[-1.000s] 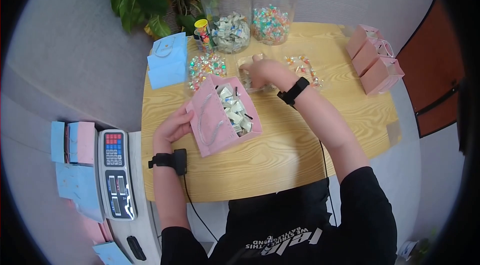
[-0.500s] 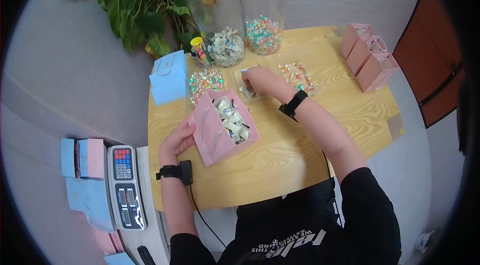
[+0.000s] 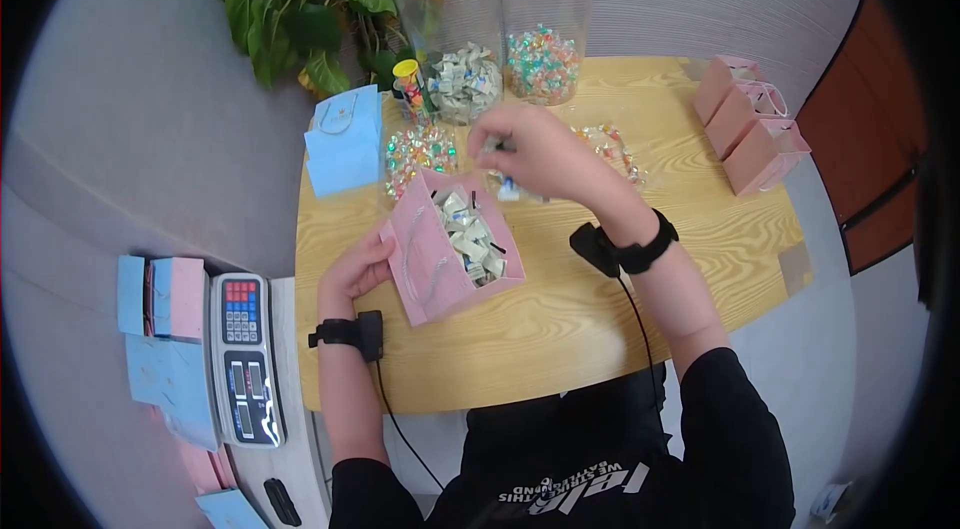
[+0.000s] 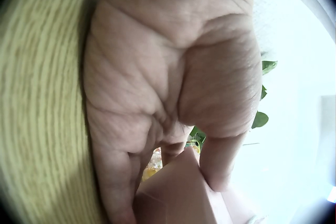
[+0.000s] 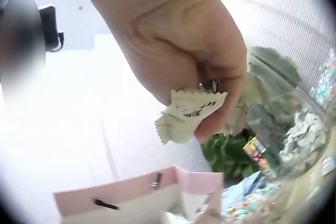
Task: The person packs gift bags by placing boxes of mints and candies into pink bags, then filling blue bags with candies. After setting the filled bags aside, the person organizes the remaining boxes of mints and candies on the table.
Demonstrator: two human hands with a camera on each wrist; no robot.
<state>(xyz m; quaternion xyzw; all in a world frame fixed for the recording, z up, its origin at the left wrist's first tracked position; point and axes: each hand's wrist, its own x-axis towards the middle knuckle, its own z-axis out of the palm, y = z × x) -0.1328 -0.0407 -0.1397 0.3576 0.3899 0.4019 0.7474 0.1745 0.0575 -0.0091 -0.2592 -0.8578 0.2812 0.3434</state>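
Observation:
In the head view, a pink paper gift bag (image 3: 425,269) stands tilted on the wooden table, filled with pale wrapped candies (image 3: 470,241). My left hand (image 3: 356,267) grips the bag's left side; thumb and fingers straddle its corner in the left wrist view. Lifted above the table behind the bag, my right hand (image 3: 535,151) holds several candies in pale wrappers. One candy (image 5: 190,112) sticks out between its fingers in the right wrist view, with another pale wrapper partly hidden behind them. The bag's open top (image 5: 131,192) lies below that hand.
Colourful candies (image 3: 420,151) are spread behind the bag, beside a blue bag (image 3: 345,149). Two tall clear containers (image 3: 545,69) with candies and a yellow-lidded tube (image 3: 410,87) stand at the back. Pink bags (image 3: 765,157) sit at right; a scale (image 3: 246,359) at left.
My right hand has risen from the pale candies at the table's back, bringing several with it and turning toward the pink bag. The left hand stays on the bag.

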